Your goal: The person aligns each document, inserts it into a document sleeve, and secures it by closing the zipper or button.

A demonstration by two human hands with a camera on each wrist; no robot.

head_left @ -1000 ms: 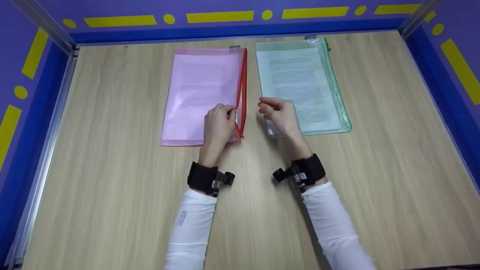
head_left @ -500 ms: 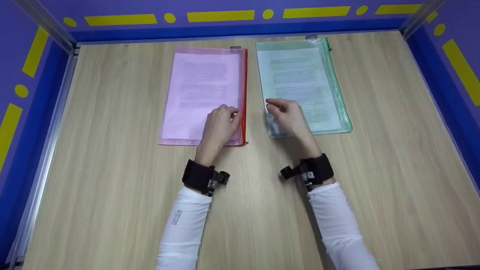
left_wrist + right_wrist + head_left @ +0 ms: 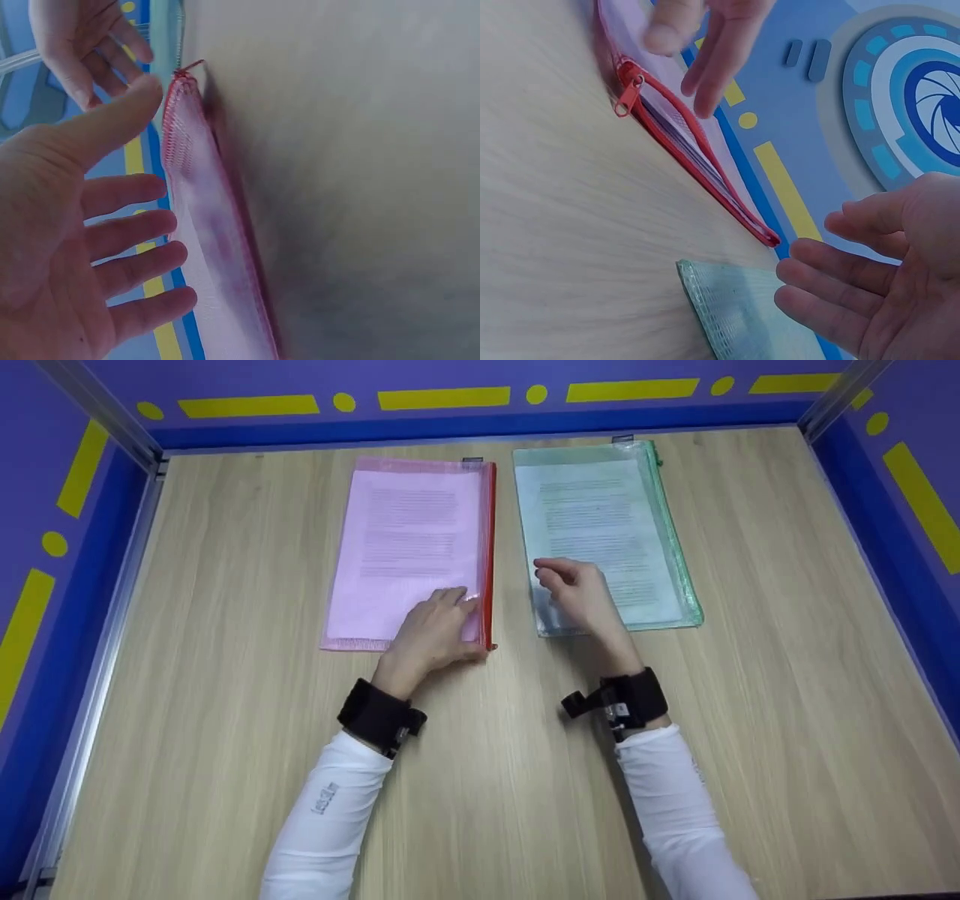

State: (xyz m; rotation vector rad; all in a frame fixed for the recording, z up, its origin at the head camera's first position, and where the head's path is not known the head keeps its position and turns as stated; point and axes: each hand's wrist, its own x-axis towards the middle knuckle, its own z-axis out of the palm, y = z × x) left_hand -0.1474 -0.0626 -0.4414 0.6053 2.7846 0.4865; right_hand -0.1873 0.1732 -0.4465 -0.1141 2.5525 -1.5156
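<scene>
A pink mesh zip folder (image 3: pixel 412 529) with a printed sheet inside lies flat, its red zipper (image 3: pixel 491 547) along the right side. In the right wrist view the zipper gapes and its red pull (image 3: pixel 628 97) sits at the near corner. My left hand (image 3: pixel 435 630) is over the folder's near right corner, fingers straight and spread, thumb beside the zipper's end. To the right lies a green zip folder (image 3: pixel 600 525), also holding a printed sheet. My right hand (image 3: pixel 577 585) hovers over its near left part, fingers loosely bent, holding nothing.
Both folders lie on a wood-grain table (image 3: pixel 225 697). A blue and purple wall (image 3: pixel 480 424) with yellow marks stands behind it, with more at the sides. Each wrist wears a black band with a small camera.
The pink folder's raised zipper edge has dropped flat. My left hand has let go of that edge and spread its fingers near the corner. The right hand has shifted slightly right.
</scene>
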